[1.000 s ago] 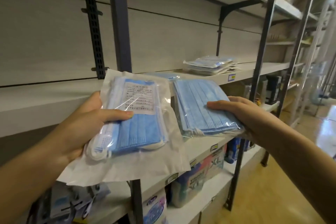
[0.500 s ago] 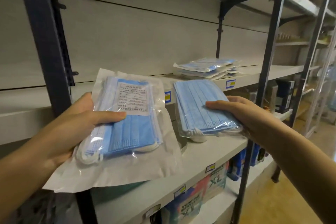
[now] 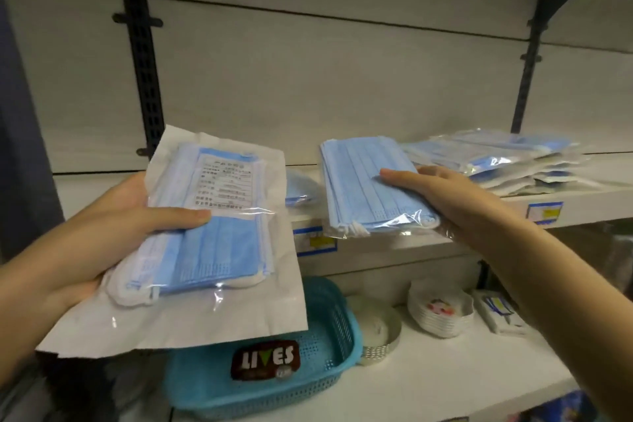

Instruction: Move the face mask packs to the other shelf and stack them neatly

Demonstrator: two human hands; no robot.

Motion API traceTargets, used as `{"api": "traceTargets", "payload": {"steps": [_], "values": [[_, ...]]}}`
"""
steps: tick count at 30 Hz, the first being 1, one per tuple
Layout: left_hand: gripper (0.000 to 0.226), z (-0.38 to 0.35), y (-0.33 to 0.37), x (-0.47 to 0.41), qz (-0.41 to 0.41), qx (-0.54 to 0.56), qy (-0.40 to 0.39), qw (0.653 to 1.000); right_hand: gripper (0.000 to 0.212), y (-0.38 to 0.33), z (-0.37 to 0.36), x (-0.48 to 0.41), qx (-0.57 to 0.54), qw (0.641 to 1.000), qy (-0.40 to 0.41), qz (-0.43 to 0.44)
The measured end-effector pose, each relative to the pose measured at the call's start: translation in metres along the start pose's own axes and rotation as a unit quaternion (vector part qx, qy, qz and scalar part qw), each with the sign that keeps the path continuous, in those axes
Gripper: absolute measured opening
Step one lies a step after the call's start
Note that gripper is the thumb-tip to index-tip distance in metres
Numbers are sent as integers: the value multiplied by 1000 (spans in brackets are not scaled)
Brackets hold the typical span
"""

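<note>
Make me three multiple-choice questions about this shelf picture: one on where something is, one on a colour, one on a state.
1. Where is the pile of mask packs?
A. In the basket
B. On the shelf, right of the right hand
C. On the floor

2. What colour is the basket on the lower shelf?
A. Red
B. White
C. Blue-green

3. What is the left hand doing?
A. Holding a mask pack
B. Hanging empty
C. Gripping the basket

Answers: 1 B, the pile lies on the shelf beyond the right hand. 2 C, its mesh walls are blue-green. 3 A, the thumb presses across the pack's front.
</note>
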State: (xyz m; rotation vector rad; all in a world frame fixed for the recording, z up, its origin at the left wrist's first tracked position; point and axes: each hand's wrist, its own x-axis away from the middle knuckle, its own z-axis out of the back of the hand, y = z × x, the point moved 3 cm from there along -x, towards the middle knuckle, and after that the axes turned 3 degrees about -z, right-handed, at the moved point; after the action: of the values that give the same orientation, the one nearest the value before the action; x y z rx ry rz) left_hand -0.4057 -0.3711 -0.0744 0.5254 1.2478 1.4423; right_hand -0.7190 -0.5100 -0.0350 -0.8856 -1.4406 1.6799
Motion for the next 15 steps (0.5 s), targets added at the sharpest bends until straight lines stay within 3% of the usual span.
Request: {"api": "traceTargets", "payload": {"steps": [6, 15], "values": [[60, 25, -4, 3, 25, -19, 122, 992, 44, -15, -33, -76, 38, 996, -73, 23], [61, 59, 1, 16, 45, -42, 175, 983, 31, -24, -85, -117, 119, 985, -115, 39]]}}
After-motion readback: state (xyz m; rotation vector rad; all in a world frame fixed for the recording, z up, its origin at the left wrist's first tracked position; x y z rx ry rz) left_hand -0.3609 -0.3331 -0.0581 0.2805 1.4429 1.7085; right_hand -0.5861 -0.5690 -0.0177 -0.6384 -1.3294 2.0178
